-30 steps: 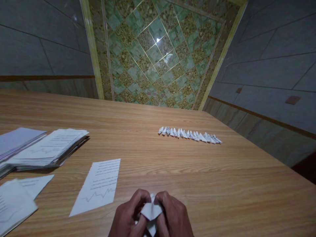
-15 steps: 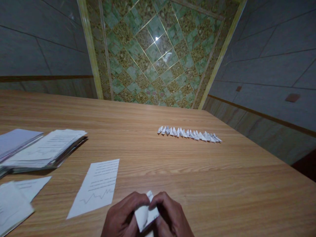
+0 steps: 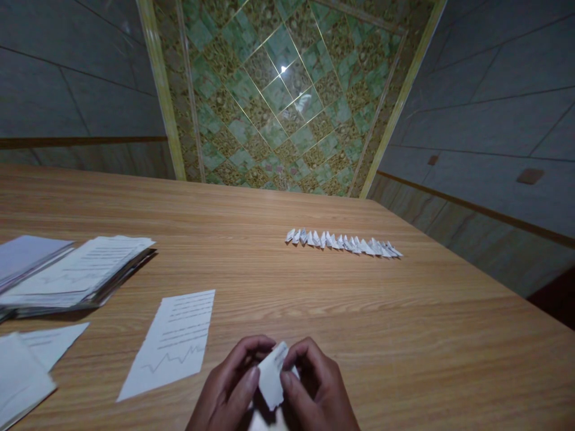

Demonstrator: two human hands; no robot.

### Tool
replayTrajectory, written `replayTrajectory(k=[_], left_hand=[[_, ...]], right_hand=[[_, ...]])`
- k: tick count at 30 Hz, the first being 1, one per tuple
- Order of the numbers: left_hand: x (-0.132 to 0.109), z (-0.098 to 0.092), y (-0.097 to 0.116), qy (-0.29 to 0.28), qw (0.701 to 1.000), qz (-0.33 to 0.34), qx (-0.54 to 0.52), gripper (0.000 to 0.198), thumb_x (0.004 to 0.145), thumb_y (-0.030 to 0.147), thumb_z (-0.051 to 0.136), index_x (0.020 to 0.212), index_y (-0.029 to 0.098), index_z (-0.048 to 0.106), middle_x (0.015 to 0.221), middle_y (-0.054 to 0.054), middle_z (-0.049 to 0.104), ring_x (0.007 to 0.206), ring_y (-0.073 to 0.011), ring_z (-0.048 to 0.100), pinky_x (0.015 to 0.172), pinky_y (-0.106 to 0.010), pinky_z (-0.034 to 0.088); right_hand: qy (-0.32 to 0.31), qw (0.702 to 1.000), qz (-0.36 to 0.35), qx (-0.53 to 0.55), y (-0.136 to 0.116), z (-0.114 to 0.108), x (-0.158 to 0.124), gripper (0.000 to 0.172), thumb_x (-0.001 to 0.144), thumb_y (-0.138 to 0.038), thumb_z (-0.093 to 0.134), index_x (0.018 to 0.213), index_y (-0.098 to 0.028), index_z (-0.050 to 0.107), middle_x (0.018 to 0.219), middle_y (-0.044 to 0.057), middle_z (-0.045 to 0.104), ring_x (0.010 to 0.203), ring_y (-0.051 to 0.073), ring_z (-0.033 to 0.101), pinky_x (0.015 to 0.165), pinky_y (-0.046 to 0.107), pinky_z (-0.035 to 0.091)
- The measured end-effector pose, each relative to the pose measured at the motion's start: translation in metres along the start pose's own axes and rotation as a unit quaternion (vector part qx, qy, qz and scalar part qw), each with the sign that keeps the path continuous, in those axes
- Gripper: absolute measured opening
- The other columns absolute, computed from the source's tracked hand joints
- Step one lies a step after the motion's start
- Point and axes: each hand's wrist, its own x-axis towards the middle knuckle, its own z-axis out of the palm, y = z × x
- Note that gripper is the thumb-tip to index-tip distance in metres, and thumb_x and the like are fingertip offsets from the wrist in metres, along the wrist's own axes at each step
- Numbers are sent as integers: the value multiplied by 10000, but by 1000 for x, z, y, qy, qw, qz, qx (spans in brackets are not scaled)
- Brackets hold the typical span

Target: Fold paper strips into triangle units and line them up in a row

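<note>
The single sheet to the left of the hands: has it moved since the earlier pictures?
No. The sheet keeps its place on the table, judged against the stack; only the whole view has shifted slightly.

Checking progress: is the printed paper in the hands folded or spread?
Folded: the printed paper shows a further white flap beyond its front face.

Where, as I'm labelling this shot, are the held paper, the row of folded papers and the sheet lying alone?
Held paper (image 3: 271, 379): head view, middle of its visible face.
Row of folded papers (image 3: 330, 242): head view, a piece mid-row.
Sheet lying alone (image 3: 174, 340): head view, middle of its marked face.
</note>
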Motion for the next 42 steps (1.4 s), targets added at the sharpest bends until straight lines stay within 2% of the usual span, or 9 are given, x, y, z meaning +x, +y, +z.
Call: replayTrajectory(k=[6, 10, 15, 24, 28, 31, 33, 36, 42], left_hand=[[5, 1, -5, -25, 997, -67, -1, 459, 734, 609, 822, 733, 161, 719, 643, -9, 663, 608, -169, 596, 579, -256, 485], [6, -3, -11, -39, 996, -84, 8, 465, 738, 598, 821, 694, 152, 701, 620, -4, 646, 600, -156, 557, 586, -252, 433], [5, -6, -16, -60, 994, -47, 83, 477, 780, 608, 774, 675, 149, 700, 632, -14, 640, 638, -169, 551, 597, -255, 407], [9, -1, -14, -55, 997, -57, 24, 497, 673, 613, 856, 725, 180, 618, 619, 37, 585, 586, -135, 527, 565, -228, 392], [7, -1, -20, -73, 994, -81, 10, 509, 714, 626, 827, 702, 174, 593, 615, 25, 604, 590, -127, 544, 564, -217, 388], [5, 0, -20, -69, 991, -107, -26, 509, 723, 629, 824, 742, 196, 557, 630, 18, 627, 566, -130, 574, 513, -206, 390], [5, 1, -18, -65, 991, -111, -43, 508, 724, 622, 829, 748, 207, 538, 650, 2, 653, 582, -149, 613, 493, -204, 407], [6, 1, -16, -55, 993, -98, -43, 489, 739, 601, 828, 733, 199, 550, 613, 28, 626, 520, -115, 572, 498, -202, 424], [10, -4, -16, -61, 995, -75, -4, 460, 795, 602, 781, 758, 191, 577, 629, 44, 617, 517, -99, 535, 548, -210, 432]], right_hand=[[-2, 998, -22, -53, -8, 0, -3, 104, 872, -297, 637, 861, -217, 571, 685, -33, 563, 632, 145, 511, 591, 244, 386], [-6, 1000, 9, -11, -9, -3, -1, 272, 893, -417, 668, 1043, -206, 583, 747, -21, 587, 677, 157, 538, 614, 251, 405], [-65, 998, 24, 0, -12, -9, 5, 368, 950, -523, 605, 821, -179, 580, 669, -32, 519, 618, 133, 473, 583, 254, 349], [30, 997, 46, 48, -9, -9, 5, 474, 937, -651, 589, 791, -205, 520, 663, -41, 485, 613, 134, 446, 552, 241, 365], [46, 998, 30, 20, -8, -8, 3, 366, 984, -538, 560, 837, -204, 553, 688, -31, 530, 628, 143, 498, 568, 243, 400], [46, 995, -59, -66, -13, -12, 3, 155, 981, -331, 560, 1057, -206, 611, 867, 21, 620, 772, 179, 592, 689, 273, 481], [10, 982, -136, -129, -20, -17, 5, 242, 915, -192, 580, 1149, -231, 625, 1105, 75, 623, 974, 217, 613, 827, 314, 505], [-54, 965, -177, -188, -28, -20, 7, 304, 801, -62, 613, 1022, -252, 696, 1298, 91, 549, 1194, 268, 547, 939, 363, 484], [-78, 960, -193, -186, -28, -17, 12, 286, 723, 8, 712, 864, -241, 716, 1062, 54, 619, 1051, 248, 588, 860, 346, 490]])
